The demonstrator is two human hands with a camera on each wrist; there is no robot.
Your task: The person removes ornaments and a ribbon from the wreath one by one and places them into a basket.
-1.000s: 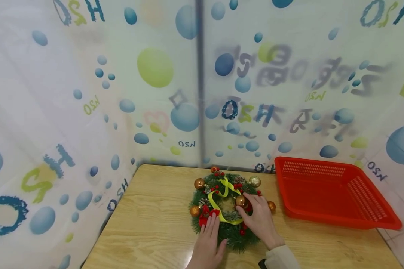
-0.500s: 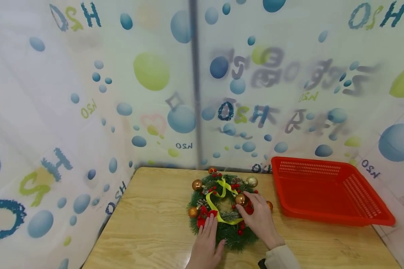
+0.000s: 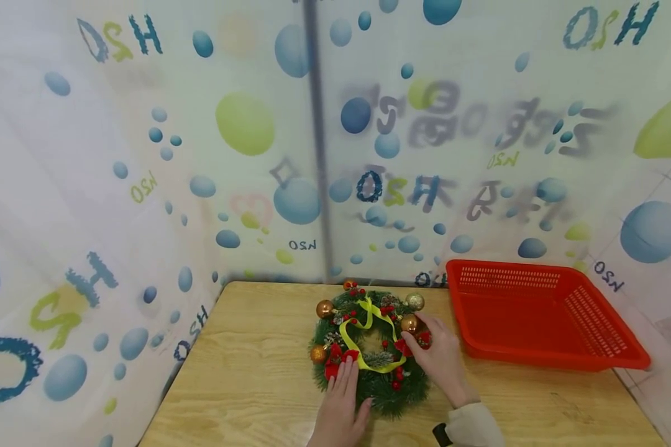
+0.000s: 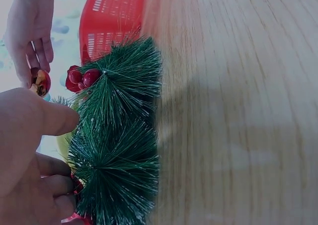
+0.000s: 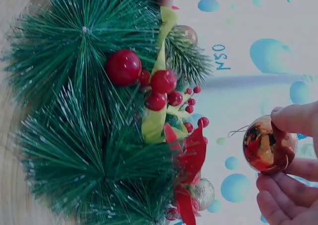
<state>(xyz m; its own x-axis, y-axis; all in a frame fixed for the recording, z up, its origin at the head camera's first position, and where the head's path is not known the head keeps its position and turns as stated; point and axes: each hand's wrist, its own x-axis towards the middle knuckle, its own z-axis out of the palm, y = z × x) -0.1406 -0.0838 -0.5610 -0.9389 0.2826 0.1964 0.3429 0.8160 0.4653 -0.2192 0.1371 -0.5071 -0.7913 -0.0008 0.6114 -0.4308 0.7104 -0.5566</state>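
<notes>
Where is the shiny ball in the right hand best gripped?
Pinch the copper ball by its round sides, thumb opposing fingers, probably from the side opposite its jutting thin loop, as the right hand does; a smooth sphere has no edge.

Support: a light-brown, wood-grained tabletop with a rounded far-left corner, filling the lower middle of the head view and running out of the bottom of the frame. Lying flat on it, low and just right of centre: a round green wreath of artificial pine needles. Standing upright to the right: a red, rectangular plastic basket with perforated walls, apart from the wreath (its right-hand corner appears to project past the table edge).
</notes>
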